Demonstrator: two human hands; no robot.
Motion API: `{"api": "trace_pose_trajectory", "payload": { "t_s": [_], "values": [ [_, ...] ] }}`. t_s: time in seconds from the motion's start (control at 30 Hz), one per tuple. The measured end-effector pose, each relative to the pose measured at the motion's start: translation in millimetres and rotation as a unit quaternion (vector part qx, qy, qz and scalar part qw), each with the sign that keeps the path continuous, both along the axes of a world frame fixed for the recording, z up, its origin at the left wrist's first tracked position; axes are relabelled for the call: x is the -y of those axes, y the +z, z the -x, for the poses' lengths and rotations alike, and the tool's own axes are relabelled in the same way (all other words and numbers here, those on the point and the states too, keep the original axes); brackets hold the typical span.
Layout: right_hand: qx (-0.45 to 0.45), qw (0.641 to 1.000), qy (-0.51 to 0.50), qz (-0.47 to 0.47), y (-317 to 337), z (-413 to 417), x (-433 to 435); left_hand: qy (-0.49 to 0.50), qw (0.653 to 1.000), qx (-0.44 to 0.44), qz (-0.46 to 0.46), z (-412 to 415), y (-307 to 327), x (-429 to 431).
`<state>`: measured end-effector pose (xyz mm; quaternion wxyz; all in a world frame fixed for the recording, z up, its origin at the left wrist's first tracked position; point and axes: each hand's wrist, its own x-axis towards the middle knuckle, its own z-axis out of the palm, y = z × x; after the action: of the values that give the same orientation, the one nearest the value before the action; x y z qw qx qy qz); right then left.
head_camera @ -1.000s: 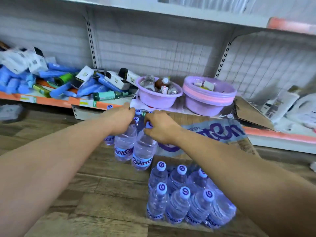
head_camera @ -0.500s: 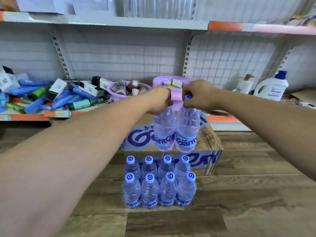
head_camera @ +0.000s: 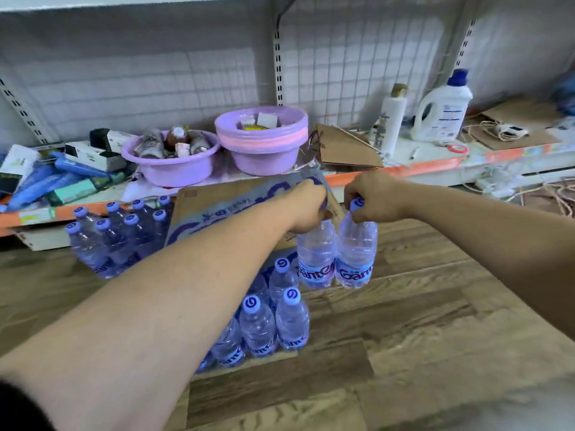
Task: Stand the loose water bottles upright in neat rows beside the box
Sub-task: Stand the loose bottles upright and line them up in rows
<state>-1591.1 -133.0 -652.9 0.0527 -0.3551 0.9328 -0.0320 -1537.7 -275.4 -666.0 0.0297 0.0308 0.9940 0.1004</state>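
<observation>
My left hand grips the neck of a clear water bottle with a blue label, and my right hand grips the neck of a second bottle. Both bottles hang upright side by side in the air, to the right of the cardboard box printed in blue. Below them several bottles with blue caps stand upright in rows on the floor in front of the box; my left forearm hides part of that group. Another group of upright bottles stands to the left of the box.
A low shelf with an orange edge runs behind the box. It carries two purple basins, blue packets, a white detergent jug and a brown paper bag. Wooden floor spreads to the right of the bottles.
Both hands lifted two bottles from the group left of the box and carried them over it to its right side, then lower. My view swung right.
</observation>
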Motion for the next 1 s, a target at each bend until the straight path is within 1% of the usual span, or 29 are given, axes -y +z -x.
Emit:
{"api": "trace_pose_trajectory", "payload": {
  "t_s": [0.17,0.3,0.47,0.57,0.7,0.83,0.9,0.97,1.0],
  "values": [
    [0.02,1.0,-0.006,-0.005,-53.9,18.2,-8.2,-0.011,0.999,0.034,0.018,17.3,-56.3,-8.2],
    [0.025,1.0,-0.017,-0.001,-100.5,29.2,-8.2,0.021,0.997,0.045,0.053,22.2,-100.2,-10.9],
    [0.038,0.999,-0.014,-0.008,-138.2,34.1,2.4,0.055,0.996,0.067,0.036,28.4,-137.8,-9.9],
    [0.049,0.999,-0.018,-0.01,-155.2,37.1,5.0,0.071,0.994,0.075,0.029,29.5,-151.6,-10.5],
    [0.046,0.999,-0.028,0.001,-162.8,42.9,1.4,0.078,0.995,0.065,0.016,33.9,-153.7,-11.1],
    [0.044,0.998,-0.019,-0.043,-159.9,37.9,-1.0,0.058,0.996,0.063,0.035,32.7,-153.6,-10.3],
    [0.01,0.996,-0.018,-0.085,-157.3,31.3,-0.2,0.053,0.997,0.034,0.049,29.2,-150.4,-7.8],
    [-0.065,0.991,-0.013,-0.116,-151.2,22.6,5.2,0.052,0.997,-0.006,0.059,24.8,-142.7,-1.8],
    [-0.094,0.989,-0.011,-0.115,-147.0,18.4,10.0,0.053,0.997,-0.024,0.058,22.3,-138.5,3.6]
  ]
}}
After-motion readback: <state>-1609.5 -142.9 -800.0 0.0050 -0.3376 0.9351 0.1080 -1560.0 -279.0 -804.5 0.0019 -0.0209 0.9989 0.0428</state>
